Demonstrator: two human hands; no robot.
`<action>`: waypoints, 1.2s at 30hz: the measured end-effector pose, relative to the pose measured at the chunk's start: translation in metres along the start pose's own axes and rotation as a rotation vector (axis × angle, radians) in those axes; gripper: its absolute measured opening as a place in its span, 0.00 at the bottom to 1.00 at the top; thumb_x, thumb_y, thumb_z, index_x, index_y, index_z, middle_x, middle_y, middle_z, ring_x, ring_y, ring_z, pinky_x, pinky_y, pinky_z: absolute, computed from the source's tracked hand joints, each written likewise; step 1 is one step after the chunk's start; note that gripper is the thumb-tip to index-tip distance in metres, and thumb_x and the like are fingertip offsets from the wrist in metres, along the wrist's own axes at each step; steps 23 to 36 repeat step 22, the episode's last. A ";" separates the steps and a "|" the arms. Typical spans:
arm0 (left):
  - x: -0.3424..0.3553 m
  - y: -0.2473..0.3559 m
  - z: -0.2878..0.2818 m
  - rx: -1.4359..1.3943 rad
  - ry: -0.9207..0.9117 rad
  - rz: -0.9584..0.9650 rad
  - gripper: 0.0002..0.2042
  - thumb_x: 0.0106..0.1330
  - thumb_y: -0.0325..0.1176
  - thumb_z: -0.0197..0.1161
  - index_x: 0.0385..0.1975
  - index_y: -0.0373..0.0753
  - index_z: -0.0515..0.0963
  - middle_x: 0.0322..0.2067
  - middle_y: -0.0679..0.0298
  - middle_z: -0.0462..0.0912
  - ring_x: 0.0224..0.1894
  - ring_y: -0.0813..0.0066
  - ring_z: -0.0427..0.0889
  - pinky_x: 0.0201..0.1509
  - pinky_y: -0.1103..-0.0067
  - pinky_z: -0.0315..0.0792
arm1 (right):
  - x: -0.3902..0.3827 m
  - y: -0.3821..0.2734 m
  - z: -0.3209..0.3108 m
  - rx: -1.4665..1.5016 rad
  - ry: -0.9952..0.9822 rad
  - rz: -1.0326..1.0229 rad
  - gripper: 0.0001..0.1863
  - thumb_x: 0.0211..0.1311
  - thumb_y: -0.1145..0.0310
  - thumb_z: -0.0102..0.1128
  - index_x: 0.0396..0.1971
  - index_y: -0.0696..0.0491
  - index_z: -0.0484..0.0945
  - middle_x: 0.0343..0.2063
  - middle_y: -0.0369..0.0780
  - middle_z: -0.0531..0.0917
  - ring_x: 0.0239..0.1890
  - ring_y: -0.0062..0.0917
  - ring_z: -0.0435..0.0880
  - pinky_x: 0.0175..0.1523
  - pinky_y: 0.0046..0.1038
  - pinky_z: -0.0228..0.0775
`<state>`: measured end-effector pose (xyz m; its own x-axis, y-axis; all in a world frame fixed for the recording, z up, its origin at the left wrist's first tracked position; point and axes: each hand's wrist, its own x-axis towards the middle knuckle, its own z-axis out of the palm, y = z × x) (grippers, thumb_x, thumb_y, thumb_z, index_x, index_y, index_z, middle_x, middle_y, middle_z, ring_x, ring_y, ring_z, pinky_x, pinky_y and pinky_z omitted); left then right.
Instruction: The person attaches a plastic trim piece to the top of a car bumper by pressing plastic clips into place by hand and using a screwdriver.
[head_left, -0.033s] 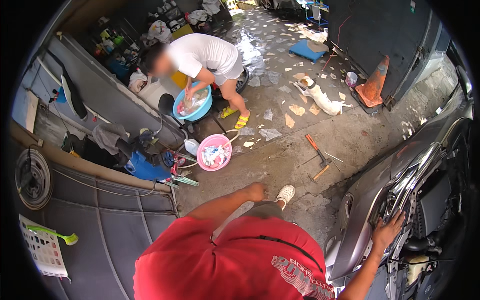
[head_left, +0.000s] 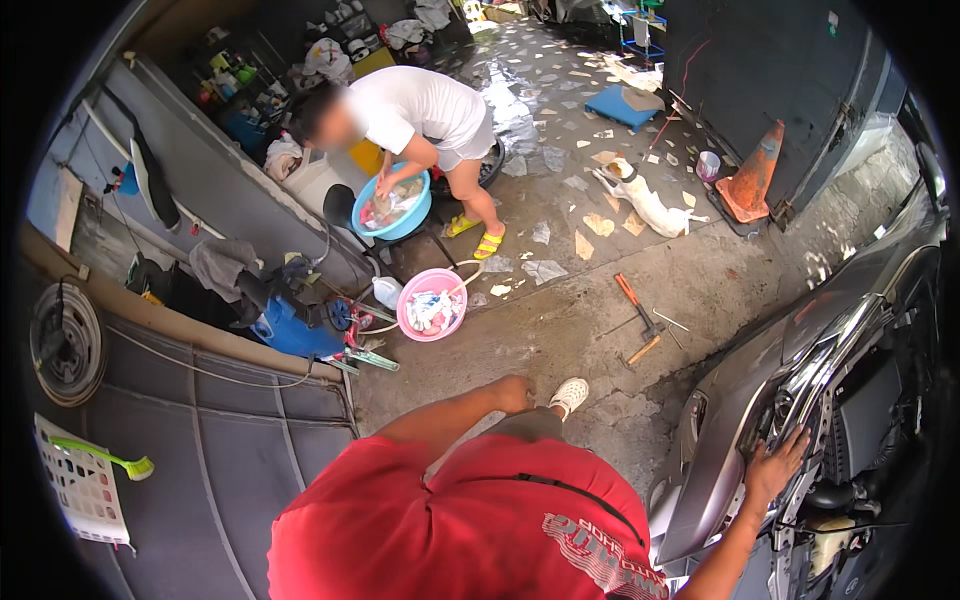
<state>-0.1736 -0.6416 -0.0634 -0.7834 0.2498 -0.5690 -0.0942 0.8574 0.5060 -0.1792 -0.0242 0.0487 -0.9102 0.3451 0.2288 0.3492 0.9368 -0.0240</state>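
Observation:
My right hand (head_left: 778,464) lies flat with its fingers apart on the front edge of a grey car (head_left: 735,415), beside the open engine bay (head_left: 865,430). Curled into a fist, my left hand (head_left: 515,393) is above my bent leg, near the white clog (head_left: 570,395) on my foot. Whether anything is inside that fist is hidden. On the concrete beyond lie a hammer (head_left: 648,340) with a wooden handle, an orange-handled tool (head_left: 627,290) and a thin metal rod (head_left: 671,320).
A co-worker (head_left: 425,110) bends over a blue basin (head_left: 410,212), hands in it. A pink basin (head_left: 455,325) of cloths stands nearer. A white dog (head_left: 650,205) lies near an orange cone (head_left: 755,175). At left are a blue container (head_left: 290,330) and a coiled hose (head_left: 70,340).
The view has shifted a little, so the background sits slightly lower and to the right. The co-worker's hands have moved slightly at the basin. My hands keep their places.

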 end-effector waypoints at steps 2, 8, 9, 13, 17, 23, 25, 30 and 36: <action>-0.029 -0.030 0.039 0.060 -0.094 -0.032 0.29 0.67 0.54 0.72 0.60 0.37 0.85 0.55 0.45 0.88 0.60 0.44 0.86 0.65 0.59 0.78 | 0.003 0.004 0.004 0.007 0.002 -0.020 0.54 0.66 0.63 0.73 0.86 0.51 0.49 0.86 0.47 0.52 0.86 0.46 0.51 0.85 0.55 0.50; -0.100 -0.168 0.082 0.252 -0.262 -0.337 0.30 0.71 0.59 0.63 0.52 0.36 0.90 0.57 0.44 0.88 0.61 0.43 0.85 0.66 0.57 0.77 | 0.006 -0.001 0.007 -0.023 -0.029 0.063 0.56 0.66 0.63 0.74 0.87 0.48 0.47 0.86 0.44 0.51 0.87 0.44 0.49 0.85 0.54 0.49; -0.123 -0.199 0.085 0.203 -0.158 -0.406 0.28 0.68 0.57 0.63 0.48 0.35 0.90 0.52 0.43 0.89 0.57 0.42 0.87 0.64 0.56 0.79 | 0.006 0.004 0.018 -0.012 0.007 0.042 0.55 0.67 0.63 0.72 0.87 0.47 0.46 0.87 0.44 0.51 0.87 0.46 0.50 0.84 0.57 0.50; -0.164 -0.269 0.069 0.205 -0.012 -0.509 0.26 0.67 0.55 0.64 0.44 0.34 0.91 0.49 0.43 0.90 0.54 0.43 0.88 0.62 0.56 0.80 | 0.009 -0.006 0.017 -0.052 -0.077 0.109 0.56 0.66 0.61 0.74 0.87 0.48 0.46 0.86 0.46 0.50 0.87 0.46 0.50 0.83 0.58 0.52; -0.169 -0.293 0.064 0.144 0.019 -0.428 0.28 0.73 0.57 0.59 0.51 0.37 0.90 0.55 0.45 0.88 0.60 0.44 0.85 0.67 0.57 0.77 | 0.011 -0.013 0.021 -0.146 -0.084 0.178 0.54 0.68 0.58 0.72 0.86 0.48 0.48 0.85 0.49 0.52 0.86 0.48 0.53 0.81 0.60 0.56; -0.213 -0.273 0.042 -0.151 0.209 -0.390 0.30 0.68 0.58 0.64 0.54 0.37 0.89 0.59 0.45 0.86 0.63 0.47 0.84 0.70 0.61 0.75 | -0.044 -0.069 0.078 -0.229 -0.064 0.074 0.55 0.64 0.55 0.70 0.86 0.47 0.50 0.81 0.55 0.58 0.81 0.52 0.62 0.81 0.57 0.58; -0.213 -0.273 0.042 -0.151 0.209 -0.390 0.30 0.68 0.58 0.64 0.54 0.37 0.89 0.59 0.45 0.86 0.63 0.47 0.84 0.70 0.61 0.75 | -0.044 -0.069 0.078 -0.229 -0.064 0.074 0.55 0.64 0.55 0.70 0.86 0.47 0.50 0.81 0.55 0.58 0.81 0.52 0.62 0.81 0.57 0.58; -0.213 -0.273 0.042 -0.151 0.209 -0.390 0.30 0.68 0.58 0.64 0.54 0.37 0.89 0.59 0.45 0.86 0.63 0.47 0.84 0.70 0.61 0.75 | -0.044 -0.069 0.078 -0.229 -0.064 0.074 0.55 0.64 0.55 0.70 0.86 0.47 0.50 0.81 0.55 0.58 0.81 0.52 0.62 0.81 0.57 0.58; -0.213 -0.273 0.042 -0.151 0.209 -0.390 0.30 0.68 0.58 0.64 0.54 0.37 0.89 0.59 0.45 0.86 0.63 0.47 0.84 0.70 0.61 0.75 | -0.044 -0.069 0.078 -0.229 -0.064 0.074 0.55 0.64 0.55 0.70 0.86 0.47 0.50 0.81 0.55 0.58 0.81 0.52 0.62 0.81 0.57 0.58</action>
